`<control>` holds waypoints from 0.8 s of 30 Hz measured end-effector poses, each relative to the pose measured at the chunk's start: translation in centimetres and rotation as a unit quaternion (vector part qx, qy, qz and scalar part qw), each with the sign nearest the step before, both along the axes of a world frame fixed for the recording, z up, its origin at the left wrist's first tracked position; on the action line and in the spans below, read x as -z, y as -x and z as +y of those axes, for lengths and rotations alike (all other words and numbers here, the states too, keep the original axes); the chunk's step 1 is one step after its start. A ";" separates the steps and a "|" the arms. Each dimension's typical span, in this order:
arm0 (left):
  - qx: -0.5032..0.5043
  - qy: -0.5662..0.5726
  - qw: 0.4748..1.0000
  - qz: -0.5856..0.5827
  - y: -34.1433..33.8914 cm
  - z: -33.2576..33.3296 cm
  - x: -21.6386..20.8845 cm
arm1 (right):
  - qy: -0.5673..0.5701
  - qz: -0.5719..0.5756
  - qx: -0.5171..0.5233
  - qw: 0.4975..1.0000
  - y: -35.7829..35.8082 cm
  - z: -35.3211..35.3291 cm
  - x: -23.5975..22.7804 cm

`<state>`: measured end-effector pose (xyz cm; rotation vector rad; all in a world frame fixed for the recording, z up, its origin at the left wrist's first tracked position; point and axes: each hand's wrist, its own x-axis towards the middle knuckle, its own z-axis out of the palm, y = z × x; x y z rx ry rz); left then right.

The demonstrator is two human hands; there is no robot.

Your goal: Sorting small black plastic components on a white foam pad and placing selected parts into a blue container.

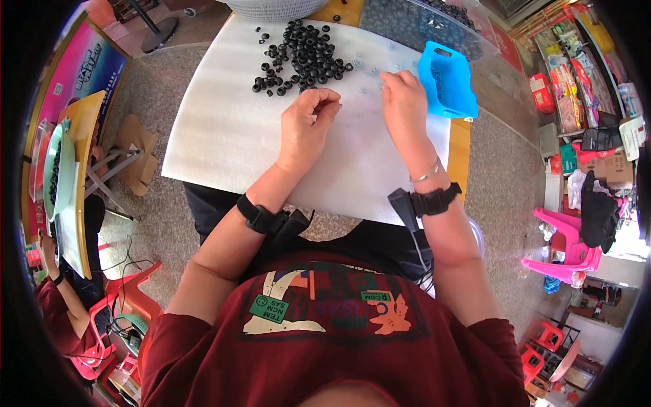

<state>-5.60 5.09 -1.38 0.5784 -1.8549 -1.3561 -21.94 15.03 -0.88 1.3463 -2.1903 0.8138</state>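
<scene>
A heap of round black beads (313, 57) lies on a white foam sheet (227, 129) spread over the table. My left hand (306, 129) is just below the heap, thumb and forefinger pinched together; whatever is between them is too small to make out. To its right, my right hand (405, 105) is closed with its fingertips down at the sheet, among small clear pieces (374, 70). What those fingertips hold, if anything, is hidden. Beside the right hand stands a bright blue plastic basket (463, 95) with more small pieces inside.
Behind the sheet are a grey woven basket (274, 9) and a clear bin (393, 24) of dark pieces. Another person's arm (71, 298) shows at the far left, by a table with a green basin (66, 173). A pink stool (576, 247) and shelves stand at the right.
</scene>
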 end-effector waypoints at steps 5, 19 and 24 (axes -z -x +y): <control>-0.004 0.014 1.000 0.009 0.3 0.0 0.0 | -0.057 -0.006 0.019 0.998 1.1 -0.9 0.6; 0.039 0.200 0.978 -0.041 -0.2 0.4 0.2 | 0.075 -0.352 0.012 0.933 -4.4 4.4 0.3; 0.074 0.213 0.973 -0.052 -0.3 0.4 0.3 | 0.053 -0.299 0.023 0.953 -5.4 5.5 0.9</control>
